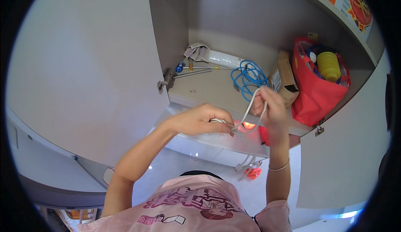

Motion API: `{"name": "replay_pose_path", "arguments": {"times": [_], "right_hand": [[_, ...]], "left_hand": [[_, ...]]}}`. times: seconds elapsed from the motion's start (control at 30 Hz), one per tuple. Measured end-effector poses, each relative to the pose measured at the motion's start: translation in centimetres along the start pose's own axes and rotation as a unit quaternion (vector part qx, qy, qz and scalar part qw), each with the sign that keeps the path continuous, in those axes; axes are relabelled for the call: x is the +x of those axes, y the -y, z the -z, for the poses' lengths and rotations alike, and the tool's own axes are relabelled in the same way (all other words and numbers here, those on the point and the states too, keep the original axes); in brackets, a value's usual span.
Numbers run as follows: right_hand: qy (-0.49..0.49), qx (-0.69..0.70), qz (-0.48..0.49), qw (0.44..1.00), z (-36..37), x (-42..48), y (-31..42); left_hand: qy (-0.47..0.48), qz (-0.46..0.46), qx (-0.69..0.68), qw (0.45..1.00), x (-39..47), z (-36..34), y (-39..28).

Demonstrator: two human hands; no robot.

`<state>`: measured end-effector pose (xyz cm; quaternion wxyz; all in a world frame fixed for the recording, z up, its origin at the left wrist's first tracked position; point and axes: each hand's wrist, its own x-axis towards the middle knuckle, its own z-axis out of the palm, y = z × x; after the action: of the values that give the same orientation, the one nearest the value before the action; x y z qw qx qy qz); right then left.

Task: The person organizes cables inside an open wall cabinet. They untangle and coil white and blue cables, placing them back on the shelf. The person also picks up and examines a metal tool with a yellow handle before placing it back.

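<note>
My left hand (206, 119) pinches a bundle of white cable (247, 114) between thumb and fingers. A loop of the same cable runs up to my right hand (271, 102), which holds it with bent fingers and is a little blurred. Loose cable ends hang below, blurred, over the floor. Both hands are in front of an open cabinet's shelf (203, 91). Behind my right hand, a coiled blue network cable (250, 77) lies on that shelf.
On the shelf are a bubble-wrap roll (224, 58), a grey cloth (197, 52), a screwdriver (180, 66), a metal rod (192, 74), a cardboard box (285, 81) and a red bag (316, 94) holding a yellow ribbed object (328, 66). Open doors (84, 69) flank it. A red light (249, 125) glows below.
</note>
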<state>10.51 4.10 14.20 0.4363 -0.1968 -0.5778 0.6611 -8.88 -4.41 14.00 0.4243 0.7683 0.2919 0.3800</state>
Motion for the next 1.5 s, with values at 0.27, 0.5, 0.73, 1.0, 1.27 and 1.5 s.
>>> {"name": "replay_pose_path", "arguments": {"times": [0.27, 0.5, 0.73, 1.0, 1.27, 1.5], "right_hand": [[0.062, 0.383, -0.134, 0.912, -3.5, -1.8, -10.3], [-0.038, 0.376, -0.089, 0.921, -5.8, -4.3, -10.2], [-0.079, -0.039, 0.034, 0.996, -4.7, -2.8, -8.2], [-0.098, -0.009, 0.101, 0.99, -4.0, -0.9, -11.0], [-0.085, 0.112, 0.318, 0.938, -2.6, 3.4, -8.0], [-0.071, 0.116, 0.111, 0.985, -3.5, -0.3, -12.3]], "left_hand": [[-0.173, 0.084, -0.296, 0.935, -0.5, -0.4, 2.0], [-0.322, 0.096, -0.207, 0.919, -0.3, -0.2, 2.9], [-0.291, 0.127, -0.249, 0.915, -0.2, -0.2, 3.6], [-0.274, 0.16, -0.367, 0.875, -0.2, -0.9, 2.6], [-0.142, 0.205, -0.547, 0.799, -1.2, -3.0, 2.0], [-0.243, 0.157, -0.482, 0.827, -1.7, -2.0, 1.2]]}}
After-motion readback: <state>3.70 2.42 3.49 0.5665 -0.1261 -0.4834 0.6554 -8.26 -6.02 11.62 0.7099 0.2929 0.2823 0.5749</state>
